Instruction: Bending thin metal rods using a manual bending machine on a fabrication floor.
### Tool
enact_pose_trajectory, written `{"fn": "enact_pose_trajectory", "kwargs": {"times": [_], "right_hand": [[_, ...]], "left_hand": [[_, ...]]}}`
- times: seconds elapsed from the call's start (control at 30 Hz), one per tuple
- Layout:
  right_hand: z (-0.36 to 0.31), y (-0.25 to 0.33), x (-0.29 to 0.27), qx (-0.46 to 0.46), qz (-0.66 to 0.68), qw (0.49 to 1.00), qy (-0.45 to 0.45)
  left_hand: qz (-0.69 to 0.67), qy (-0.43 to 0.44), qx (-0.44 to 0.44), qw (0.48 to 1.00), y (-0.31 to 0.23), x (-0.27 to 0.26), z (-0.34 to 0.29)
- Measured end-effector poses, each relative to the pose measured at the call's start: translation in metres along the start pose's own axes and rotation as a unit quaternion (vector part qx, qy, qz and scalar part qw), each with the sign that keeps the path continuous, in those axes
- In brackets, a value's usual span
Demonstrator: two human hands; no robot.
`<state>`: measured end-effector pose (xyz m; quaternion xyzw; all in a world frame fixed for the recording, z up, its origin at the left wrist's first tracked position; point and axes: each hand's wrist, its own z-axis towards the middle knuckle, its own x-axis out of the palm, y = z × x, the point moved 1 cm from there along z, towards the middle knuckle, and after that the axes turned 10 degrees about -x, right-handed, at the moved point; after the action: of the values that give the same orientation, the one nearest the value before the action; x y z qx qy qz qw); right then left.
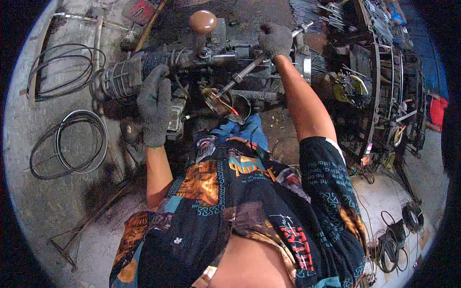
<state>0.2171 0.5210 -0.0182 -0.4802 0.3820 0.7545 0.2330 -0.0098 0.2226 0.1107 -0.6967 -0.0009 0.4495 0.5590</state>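
My right hand [276, 41], in a dark grey work glove, is closed around a long metal rod [249, 68] with collars along it. The rod slants across the machine, its lower end over a small metal container [213, 106]. My left hand [156, 103], also gloved, is beside the ribbed motor housing [122, 74], its fingers stretched and apart with nothing seen in them; whether they touch the machine I cannot tell. Between my hands, a lever with a round brown knob [203, 22] stands on the dark, greasy machine [216, 58].
A second round pan [241, 109] sits under the machine's front edge, by my legs. Coiled cables [69, 144] lie on the floor to the left. At the right are a metal rack [377, 96], bundles of thin rods [336, 17] and a yellow container [342, 90] of metal pieces.
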Motion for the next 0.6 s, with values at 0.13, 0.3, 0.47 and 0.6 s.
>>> {"fn": "enact_pose_trajectory", "kwargs": {"times": [0.13,0.3,0.47,0.6], "right_hand": [[-0.0002,-0.0005,0.0021,0.018,0.003,1.0,0.011],[-0.0001,0.0017,0.0002,0.008,-0.001,1.0,-0.002],[-0.0002,0.0014,-0.0006,-0.001,-0.016,1.0,0.015],[-0.0004,-0.0008,0.002,-0.008,-0.009,1.0,0.001]], "left_hand": [[-0.03,0.005,-0.006,1.0,0.0002,-0.0004,-0.0008],[0.032,-0.002,0.017,0.999,0.0001,-0.0012,0.0],[-0.022,0.006,-0.008,1.0,0.0011,0.0008,-0.0016],[-0.024,-0.003,-0.004,1.0,0.0015,0.0023,-0.0022]]}}
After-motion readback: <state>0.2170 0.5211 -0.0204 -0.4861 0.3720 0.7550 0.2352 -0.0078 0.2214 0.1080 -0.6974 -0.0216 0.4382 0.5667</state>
